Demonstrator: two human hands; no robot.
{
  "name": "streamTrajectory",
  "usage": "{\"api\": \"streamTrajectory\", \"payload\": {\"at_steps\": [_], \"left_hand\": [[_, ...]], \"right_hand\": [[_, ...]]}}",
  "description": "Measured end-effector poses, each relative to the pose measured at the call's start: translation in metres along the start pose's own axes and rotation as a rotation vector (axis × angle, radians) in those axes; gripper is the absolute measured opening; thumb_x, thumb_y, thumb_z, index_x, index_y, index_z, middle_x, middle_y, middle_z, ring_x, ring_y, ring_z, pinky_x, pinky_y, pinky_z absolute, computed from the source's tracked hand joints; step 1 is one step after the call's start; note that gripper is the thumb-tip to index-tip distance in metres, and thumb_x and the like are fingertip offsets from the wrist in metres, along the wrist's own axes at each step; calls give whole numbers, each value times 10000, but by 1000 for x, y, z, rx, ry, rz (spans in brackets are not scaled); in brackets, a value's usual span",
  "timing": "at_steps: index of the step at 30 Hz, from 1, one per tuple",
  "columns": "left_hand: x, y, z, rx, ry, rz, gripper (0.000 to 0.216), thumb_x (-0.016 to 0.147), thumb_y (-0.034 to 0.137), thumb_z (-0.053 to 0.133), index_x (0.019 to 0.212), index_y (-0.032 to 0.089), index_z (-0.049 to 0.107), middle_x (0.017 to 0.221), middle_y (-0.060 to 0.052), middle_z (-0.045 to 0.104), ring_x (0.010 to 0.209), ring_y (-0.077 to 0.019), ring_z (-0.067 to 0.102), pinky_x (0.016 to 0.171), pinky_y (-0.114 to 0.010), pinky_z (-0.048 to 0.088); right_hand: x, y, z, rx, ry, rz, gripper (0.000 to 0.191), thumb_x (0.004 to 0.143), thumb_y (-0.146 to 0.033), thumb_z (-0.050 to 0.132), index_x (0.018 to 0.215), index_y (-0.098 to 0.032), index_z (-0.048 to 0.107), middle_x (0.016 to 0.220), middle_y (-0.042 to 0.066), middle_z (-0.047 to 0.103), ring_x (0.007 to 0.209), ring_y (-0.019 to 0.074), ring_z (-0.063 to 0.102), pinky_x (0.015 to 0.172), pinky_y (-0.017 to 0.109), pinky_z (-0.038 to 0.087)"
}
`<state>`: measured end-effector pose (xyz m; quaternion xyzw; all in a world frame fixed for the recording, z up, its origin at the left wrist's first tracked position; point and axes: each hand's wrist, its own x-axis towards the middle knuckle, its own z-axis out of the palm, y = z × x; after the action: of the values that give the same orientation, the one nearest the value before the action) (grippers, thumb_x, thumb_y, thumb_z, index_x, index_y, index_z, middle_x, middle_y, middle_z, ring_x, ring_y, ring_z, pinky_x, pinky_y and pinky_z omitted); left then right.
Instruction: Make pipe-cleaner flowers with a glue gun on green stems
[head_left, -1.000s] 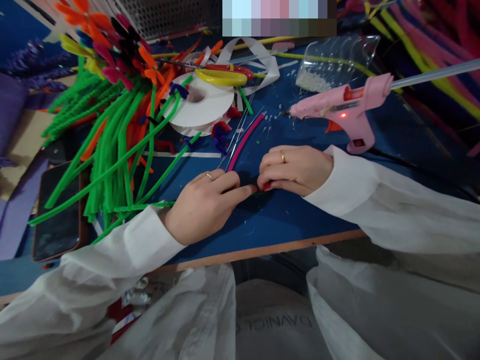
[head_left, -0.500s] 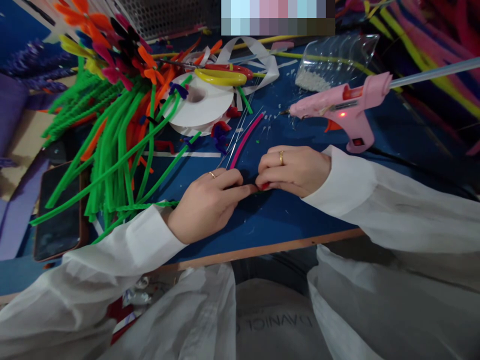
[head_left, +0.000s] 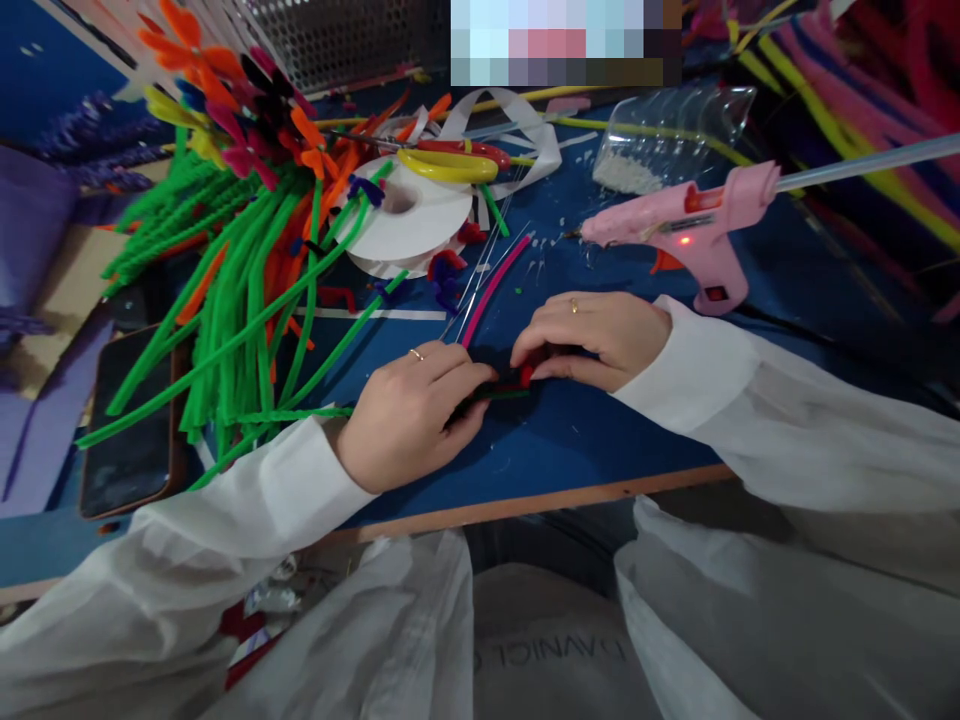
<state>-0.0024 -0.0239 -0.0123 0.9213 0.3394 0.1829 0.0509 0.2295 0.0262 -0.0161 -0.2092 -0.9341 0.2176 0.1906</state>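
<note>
While both hands pinched a small red-green piece [head_left: 514,381], left hand [head_left: 409,408] and right hand [head_left: 592,338] curled narrow near the table edge [head_left: 525,505].

Small red-and-dark piece [head_left: 510,382] mid-frame: mostly hidden under fingertips of left hand [head_left: 409,410] & right hand [head_left: 592,335], shape unclear. Pixelated block [head_left: 566,42] at top edge masks what's behind. Glue stick [head_left: 870,160] cut off at right edge. Phone [head_left: 127,420] partly under green stems [head_left: 225,300].

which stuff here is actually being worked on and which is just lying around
In hand: left hand and right hand pinching a small red and green piece.

Lying about: pink glue gun, scissors, white ribbon spool, green pipe cleaners, phone.
</note>
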Motion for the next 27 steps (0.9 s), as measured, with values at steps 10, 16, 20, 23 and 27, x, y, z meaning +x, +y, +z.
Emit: {"api": "streamTrajectory", "payload": {"at_steps": [10,16,20,23,27], "left_hand": [[-2,4,-6,136,-6,-26,107,814,239,543,863,157,591,824,-36,636,761,-186,614,646,-293,486],[-6,2,-12,113,-2,-84,237,816,315,575,989,153,570,799,-16,659,690,-171,634,599,-282,479],[-10,-4,-15,108,1,-108,243,875,360,526,1016,179,604,833,-18,690,721,-180,660,603,-281,483],[-10,-9,-18,43,-24,-122,193,903,283,485,967,196,645,818,-10,690,744,-166,658,625,-266,481],[-8,-10,-20,-10,61,-151,156,869,217,519,884,178,669,776,-10,679,702,-143,642,631,-248,483]], "right_hand": [[0,-3,5,-74,43,-91,186,907,-339,514,900,-182,613,785,21,632,740,124,555,733,250,447],[-1,-2,5,-191,150,-165,129,919,-249,483,880,-205,598,797,8,644,748,120,582,764,271,475],[-5,-7,0,-398,213,-229,132,919,-208,472,928,-216,604,872,19,654,803,134,581,770,295,498],[-6,-14,-4,-523,272,-261,147,897,-161,495,950,-220,618,914,26,657,821,143,574,762,296,518],[-3,-22,-6,-608,391,-340,125,857,-123,549,892,-201,640,838,33,653,759,140,567,698,274,530]]}}
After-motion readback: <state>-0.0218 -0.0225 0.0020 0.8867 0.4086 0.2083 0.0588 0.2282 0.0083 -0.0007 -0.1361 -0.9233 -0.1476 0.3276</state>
